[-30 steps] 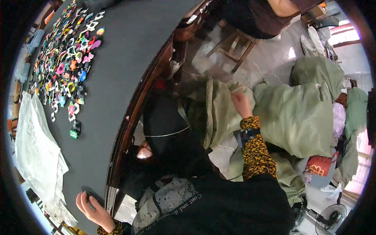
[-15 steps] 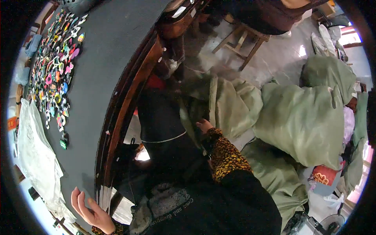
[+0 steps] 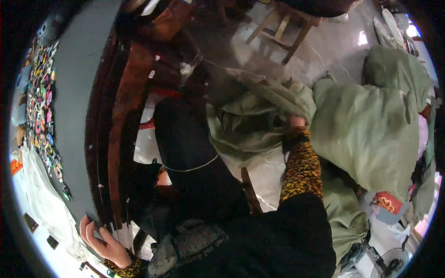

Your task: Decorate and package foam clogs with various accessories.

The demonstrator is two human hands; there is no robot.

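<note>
- An open sack of dull green cloth is seen low beside the person's legs, its dark mouth stretched roughly from 9 to 3 o'clock, with 12 at the top of the view.
- The right hand is placed at the mouth's 3 o'clock end, so the opening is found toward 9 o'clock from its fingers.
- Whether the rim is pinched by those fingers cannot be told; they are blurred and partly hidden.
- The left hand is set well apart, toward 8 o'clock from the right, its fingers bent and parted from the thumb at the edge of the grey-topped table; nothing is seen held in it.
- By distance, the sack is plainly nearer the right hand.
- A full sack is pictured just beside the right hand, toward 3 o'clock.
- Colourful trinkets are spread on the table, toward 11 o'clock from the left hand.
</note>
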